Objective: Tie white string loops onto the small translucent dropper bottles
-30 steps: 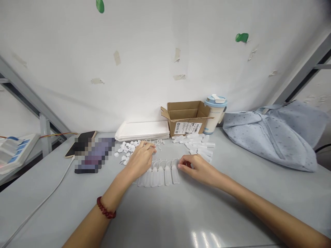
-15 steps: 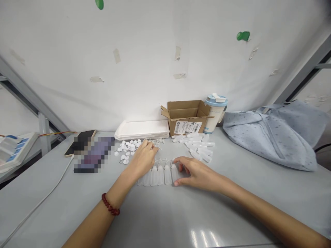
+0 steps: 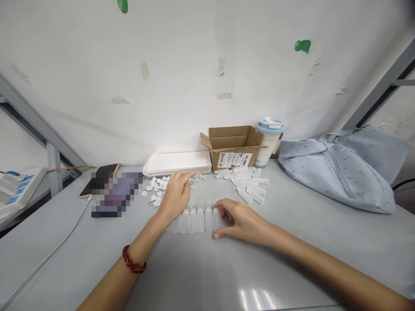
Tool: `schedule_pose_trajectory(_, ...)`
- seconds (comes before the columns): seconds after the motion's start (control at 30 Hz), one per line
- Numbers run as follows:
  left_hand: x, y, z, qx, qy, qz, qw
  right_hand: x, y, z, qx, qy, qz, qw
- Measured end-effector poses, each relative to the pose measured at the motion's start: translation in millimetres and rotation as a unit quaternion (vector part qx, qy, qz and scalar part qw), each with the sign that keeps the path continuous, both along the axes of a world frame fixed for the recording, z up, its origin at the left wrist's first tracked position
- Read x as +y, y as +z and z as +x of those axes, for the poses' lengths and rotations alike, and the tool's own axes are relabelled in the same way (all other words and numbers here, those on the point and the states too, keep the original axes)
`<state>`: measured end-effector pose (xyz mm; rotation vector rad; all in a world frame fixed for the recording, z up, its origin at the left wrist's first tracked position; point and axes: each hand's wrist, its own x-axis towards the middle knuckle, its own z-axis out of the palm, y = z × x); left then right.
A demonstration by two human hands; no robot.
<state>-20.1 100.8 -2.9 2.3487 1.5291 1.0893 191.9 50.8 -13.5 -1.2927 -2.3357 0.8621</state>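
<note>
Several translucent plastic squeeze bottles stand side by side in a row, thin curved tubes rising from their tops. My right hand curls around the rightmost bottle, thumb at its bottom and fingers by its top. Beyond the row, my left hand reaches over a small pile of thin white tube pieces. Its index finger is stretched out and the thumb is apart; no held item shows. Left of that hand lie many small white caps.
Loose translucent bottles lie at right, before an open cardboard box and a lidded cup. White flat packets are stacked behind. A phone with a cable lies left; blue-grey cloth lies right.
The right hand and the rightmost bottle have shifted slightly left, narrowing the gap to the row. The left hand has moved a little left and its index finger has straightened.
</note>
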Motion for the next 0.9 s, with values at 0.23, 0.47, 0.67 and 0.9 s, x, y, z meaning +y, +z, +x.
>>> schedule_pose_trajectory(0.23,-2,4.6,0,-0.076,0.042,-0.012,0.996,0,-2.1,-1,0.015,-0.007,-0.007,1.000)
schedule_pose_trajectory(0.47,-3,4.1,1,-0.103,0.078,-0.032,0.991,1,1.8,0,0.018,-0.009,-0.008,1.000)
schedule_pose_trajectory(0.67,-6,5.9,3,-0.115,0.070,-0.055,0.989,7,9.0,5,0.026,-0.052,0.034,0.998)
schedule_pose_trajectory(0.9,-7,3.2,4,-0.114,0.058,-0.034,0.991,66,12.4,10,-0.161,-0.100,0.236,0.953)
